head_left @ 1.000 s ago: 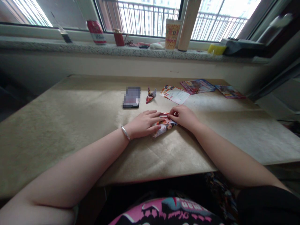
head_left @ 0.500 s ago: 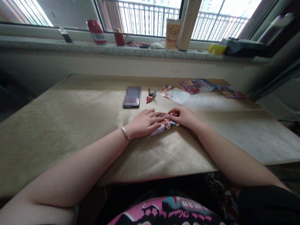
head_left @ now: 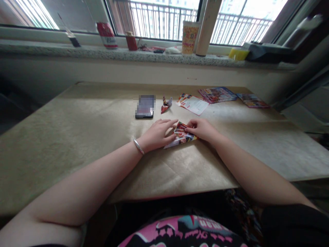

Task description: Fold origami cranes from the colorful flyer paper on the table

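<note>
A colourful printed sheet of folded paper (head_left: 183, 138) lies on the table between my hands, with a red flap (head_left: 181, 127) showing at its upper side. My left hand (head_left: 160, 134), a silver bangle at its wrist, rests at the paper's left part with the fingers stretched out and the thumb on the sheet. At the upper right side, my right hand (head_left: 199, 128) pinches the flap between thumb and curled fingers. Just beyond sits a small folded paper figure (head_left: 166, 104) in red and white.
A phone (head_left: 145, 106) lies beyond my left hand. Loose printed leaflets (head_left: 194, 104) and a pile of glossy printed sheets (head_left: 218, 94) lie farther back on the table (head_left: 77, 137). On the windowsill stand a red can (head_left: 106, 35), a patterned cup (head_left: 190, 37) and a yellow sponge-like block (head_left: 238, 54).
The red flap of the paper has come up into view under my right fingers. My left fingers have drawn back slightly to the left from the sheet's middle.
</note>
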The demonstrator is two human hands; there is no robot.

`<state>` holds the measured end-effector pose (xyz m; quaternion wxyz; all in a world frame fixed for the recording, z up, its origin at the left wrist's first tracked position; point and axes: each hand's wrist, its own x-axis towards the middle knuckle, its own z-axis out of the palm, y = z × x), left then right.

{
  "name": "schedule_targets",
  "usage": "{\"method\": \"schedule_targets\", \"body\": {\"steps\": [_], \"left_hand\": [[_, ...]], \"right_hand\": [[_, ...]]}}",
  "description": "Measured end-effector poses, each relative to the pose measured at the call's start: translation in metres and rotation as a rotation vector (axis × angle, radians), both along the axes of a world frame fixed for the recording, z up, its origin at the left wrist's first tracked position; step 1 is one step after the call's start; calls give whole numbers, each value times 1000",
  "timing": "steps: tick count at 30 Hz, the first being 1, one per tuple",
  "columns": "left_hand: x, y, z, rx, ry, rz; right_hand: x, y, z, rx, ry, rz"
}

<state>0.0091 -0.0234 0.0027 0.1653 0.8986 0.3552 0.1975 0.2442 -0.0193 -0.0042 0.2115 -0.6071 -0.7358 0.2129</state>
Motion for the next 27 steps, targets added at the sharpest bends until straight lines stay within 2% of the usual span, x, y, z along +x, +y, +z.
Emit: {"method": "schedule_targets", "body": {"steps": [3,7,12,16,18,27], "left_hand": [[2,-1,1,-83,-171,34],[0,1,3,-173,-241,111],[-2,1,7,-110,-278,231],[3,-4,7,6,-256,208],[4,-4,4,6,-264,213],[6,2,-2,-255,-568,264]], "right_hand": [[0,-1,0,24,32,-25],[-2,-4,3,104,47,-56],[-6,-9,9,199,84,-66],[-11,-10,8,252,144,-20],[-13,-11,8,263,164,6],[-20,-13,8,249,231,43]]}}
